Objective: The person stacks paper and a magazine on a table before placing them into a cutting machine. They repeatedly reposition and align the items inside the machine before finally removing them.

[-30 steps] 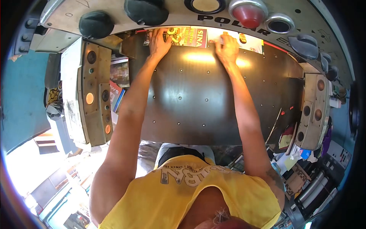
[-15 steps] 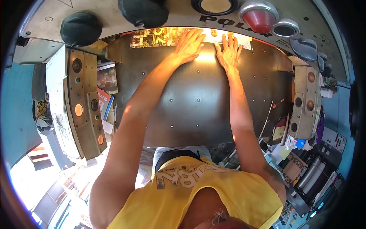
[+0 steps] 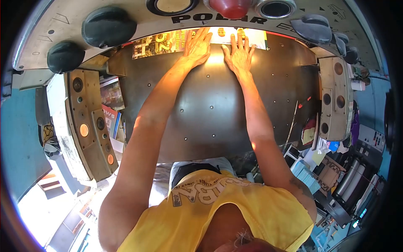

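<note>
Both my arms reach across the dark metal table [image 3: 218, 109] of a Polar paper cutter. My left hand [image 3: 196, 45] lies flat with fingers spread, fingertips on the near edge of a stack of printed sheets [image 3: 159, 43] under the cutter's head. My right hand [image 3: 238, 53] lies flat beside it, fingers spread, tips touching the pale part of the same stack [image 3: 254, 38]. Neither hand grips anything. The far part of the stack is hidden under the machine's front.
The cutter's front panel [image 3: 126, 12] carries black knobs, a red button [image 3: 230, 6] and a chrome ring. Side panels with round buttons flank the table [image 3: 90, 126] [image 3: 333, 98]. Printed stacks lie at left [image 3: 111, 101]; paper scraps, boxes and a machine crowd the right [image 3: 336, 176].
My left hand moved from the stack's left end to the middle, next to my right hand. Both hands now lie flat with fingers spread, and my head shifted, so the view moved.
</note>
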`<state>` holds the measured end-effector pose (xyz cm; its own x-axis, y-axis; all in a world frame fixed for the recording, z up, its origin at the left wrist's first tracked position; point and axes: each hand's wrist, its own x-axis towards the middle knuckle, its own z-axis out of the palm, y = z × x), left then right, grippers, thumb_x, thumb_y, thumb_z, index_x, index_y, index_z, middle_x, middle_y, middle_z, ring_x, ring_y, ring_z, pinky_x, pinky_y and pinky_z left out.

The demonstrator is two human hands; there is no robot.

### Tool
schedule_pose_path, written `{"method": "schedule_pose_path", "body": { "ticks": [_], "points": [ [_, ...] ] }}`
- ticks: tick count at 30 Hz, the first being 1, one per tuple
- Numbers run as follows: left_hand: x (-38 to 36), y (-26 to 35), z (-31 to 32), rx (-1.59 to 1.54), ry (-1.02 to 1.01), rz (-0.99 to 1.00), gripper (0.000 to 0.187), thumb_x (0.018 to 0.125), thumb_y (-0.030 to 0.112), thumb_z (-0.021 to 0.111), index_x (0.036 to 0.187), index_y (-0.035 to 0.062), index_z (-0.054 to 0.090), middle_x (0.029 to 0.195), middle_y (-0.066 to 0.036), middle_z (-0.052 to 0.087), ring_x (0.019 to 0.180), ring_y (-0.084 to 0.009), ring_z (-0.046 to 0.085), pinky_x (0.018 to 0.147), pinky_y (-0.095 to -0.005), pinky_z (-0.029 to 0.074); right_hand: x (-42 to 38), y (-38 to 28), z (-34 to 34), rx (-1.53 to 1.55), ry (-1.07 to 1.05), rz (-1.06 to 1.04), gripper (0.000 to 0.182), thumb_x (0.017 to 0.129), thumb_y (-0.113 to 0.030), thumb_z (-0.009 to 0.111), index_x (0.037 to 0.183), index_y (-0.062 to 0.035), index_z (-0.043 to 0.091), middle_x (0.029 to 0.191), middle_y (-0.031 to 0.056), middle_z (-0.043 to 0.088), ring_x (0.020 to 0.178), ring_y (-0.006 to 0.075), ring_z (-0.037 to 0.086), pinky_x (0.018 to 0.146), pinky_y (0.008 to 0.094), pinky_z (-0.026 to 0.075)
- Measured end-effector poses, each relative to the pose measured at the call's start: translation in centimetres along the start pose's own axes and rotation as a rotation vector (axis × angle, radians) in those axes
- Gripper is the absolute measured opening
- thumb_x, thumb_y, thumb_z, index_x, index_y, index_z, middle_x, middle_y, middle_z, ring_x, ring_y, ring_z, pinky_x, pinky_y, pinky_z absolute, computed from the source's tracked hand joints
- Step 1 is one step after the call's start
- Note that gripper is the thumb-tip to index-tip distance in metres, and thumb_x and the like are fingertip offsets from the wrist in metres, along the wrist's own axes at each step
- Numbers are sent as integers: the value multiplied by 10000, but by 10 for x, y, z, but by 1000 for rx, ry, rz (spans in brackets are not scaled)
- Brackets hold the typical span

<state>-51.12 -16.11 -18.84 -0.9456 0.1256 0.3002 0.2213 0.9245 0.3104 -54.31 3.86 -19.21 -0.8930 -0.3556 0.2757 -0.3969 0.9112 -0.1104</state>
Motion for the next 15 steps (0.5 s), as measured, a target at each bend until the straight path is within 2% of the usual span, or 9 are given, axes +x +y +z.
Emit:
{"method": "schedule_pose_path", "body": {
  "ticks": [7, 11, 14, 15],
  "points": [
    [1, 0, 3, 5, -5, -11, 446, 964, 175, 517, 1387, 36, 538, 1596, -128, 381, 1487, -304, 333, 1201, -605, 236, -9, -5, -8, 3, -11, 12, 656, 973, -535, 551, 1506, -159, 486, 1594, 131, 397, 1472, 384, 314, 1175, 664, 209],
    [-1, 2, -1, 14, 3, 2, 442, 954, 175, 534, 1372, 32, 550, 1575, -146, 407, 1478, -321, 346, 1202, -593, 240, -9, -4, -3, 42, 86, -22, 647, 956, -506, 580, 1454, -98, 515, 1538, 168, 434, 1440, 408, 334, 1149, 693, 212],
    [-8, 5, -5, -46, -7, 2, 443, 941, 178, 558, 1363, 43, 562, 1547, -168, 438, 1456, -345, 376, 1194, -602, 245, -11, -6, -2, 117, 176, -6, 611, 933, -456, 633, 1407, -79, 545, 1524, 160, 454, 1431, 393, 357, 1138, 670, 231],
    [-18, 5, -10, -49, 108, 34, 397, 911, 177, 606, 1287, 54, 630, 1450, -176, 533, 1370, -359, 467, 1160, -583, 310, -12, -4, -1, 179, 226, -7, 594, 923, -435, 654, 1384, -73, 560, 1512, 157, 467, 1424, 386, 370, 1134, 659, 238]
  ]
}}
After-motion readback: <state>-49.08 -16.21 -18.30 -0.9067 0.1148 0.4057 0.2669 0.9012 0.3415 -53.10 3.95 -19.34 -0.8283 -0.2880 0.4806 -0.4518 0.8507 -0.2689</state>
